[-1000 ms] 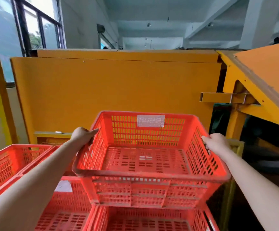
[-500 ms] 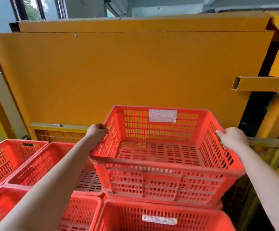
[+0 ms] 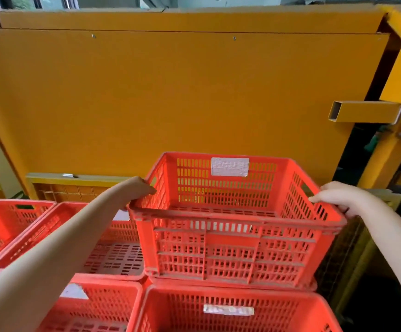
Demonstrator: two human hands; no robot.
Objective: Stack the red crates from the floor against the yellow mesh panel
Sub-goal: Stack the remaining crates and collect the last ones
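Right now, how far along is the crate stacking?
Done: several red crates sit in rows before the yellow mesh panel. In hand: the left hand and right hand hold the side rims of the top crate, which looks set down at the back right, a tier above the rest. Left: letting go, then any crates on the floor, which are out of view.

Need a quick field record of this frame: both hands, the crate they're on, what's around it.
left hand: grips the left rim of the held crate
right hand: grips its right rim
held crate: red, empty, upright; white label on far wall; what carries it is unclear
neighbours: left crate beside it, front crate nearer the camera, both red and open
backdrop: orange panel behind; mesh panel low at left
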